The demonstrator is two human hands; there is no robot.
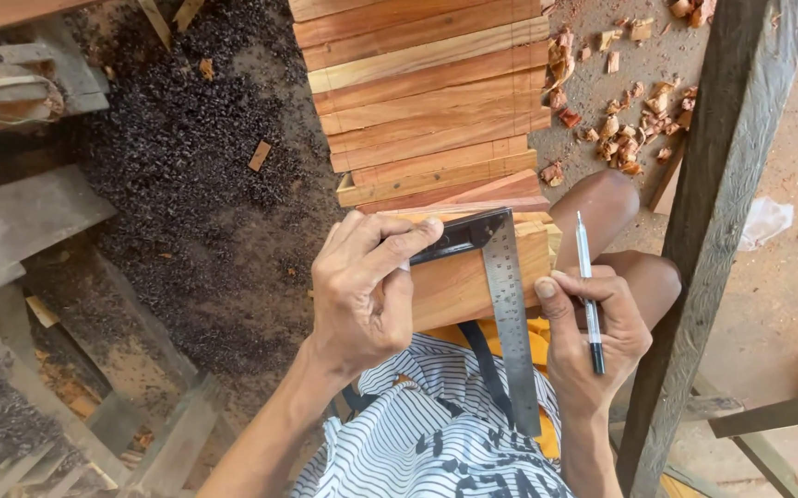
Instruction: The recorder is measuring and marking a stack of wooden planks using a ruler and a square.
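Note:
My left hand [362, 286] grips the dark stock of a metal try square [508, 295] and presses it against a reddish wooden board [454, 281] resting on my lap. The square's steel ruler blade runs down across the board toward my striped shirt. My right hand [593, 341] holds a white pen with a black tip [588, 295] upright, just right of the blade, thumb resting on the board's edge.
A row of similar wooden slats [427, 92] lies side by side on the ground ahead. Wood chips [620, 129] are scattered at upper right, dark shavings [178, 148] at left. A grey timber post [722, 212] slants down the right side. Grey planks [21, 221] lie at left.

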